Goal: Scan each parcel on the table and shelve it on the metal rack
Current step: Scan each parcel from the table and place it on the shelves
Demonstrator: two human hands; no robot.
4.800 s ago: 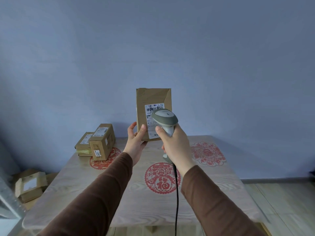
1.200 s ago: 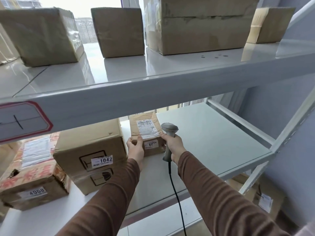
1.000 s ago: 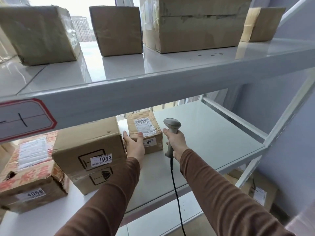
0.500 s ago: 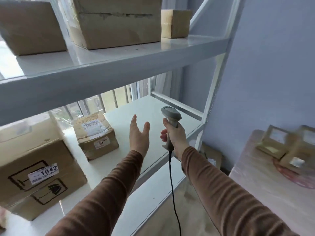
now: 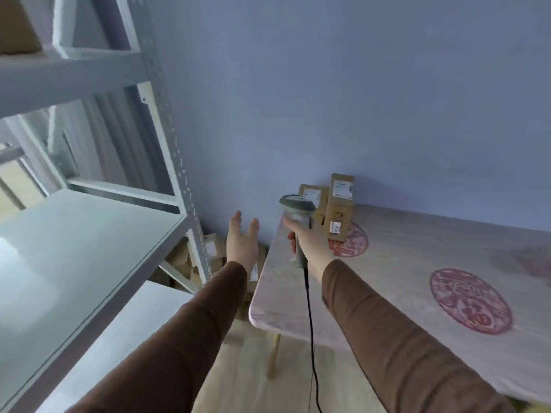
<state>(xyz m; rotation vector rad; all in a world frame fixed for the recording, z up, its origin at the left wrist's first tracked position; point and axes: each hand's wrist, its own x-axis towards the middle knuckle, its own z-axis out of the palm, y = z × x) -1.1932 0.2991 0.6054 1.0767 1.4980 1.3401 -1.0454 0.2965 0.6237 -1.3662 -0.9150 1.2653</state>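
My left hand [image 5: 242, 245] hangs open and empty in the gap between the metal rack [image 5: 182, 162] and the table [image 5: 417, 281]. My right hand [image 5: 310, 242] grips the grey barcode scanner [image 5: 296, 208], whose black cord drops toward the floor. Just behind the scanner, at the table's far left corner, stand two brown cardboard parcels with white labels: a taller upright one [image 5: 340, 207] and a lower one [image 5: 313, 196] partly hidden behind it. The rack's white shelf [image 5: 68, 242] fills the left side; the parcel shelved a moment ago is out of view.
Cardboard boxes [image 5: 213, 251] lie on the floor between the rack's post and the table. The tabletop carries red round paper-cut designs [image 5: 471, 302]. A blue wall stands behind everything. Light wood floor shows below.
My left hand let go of the parcel on the rack shelf and came away empty. My view swung right from the rack toward the table and its two parcels.
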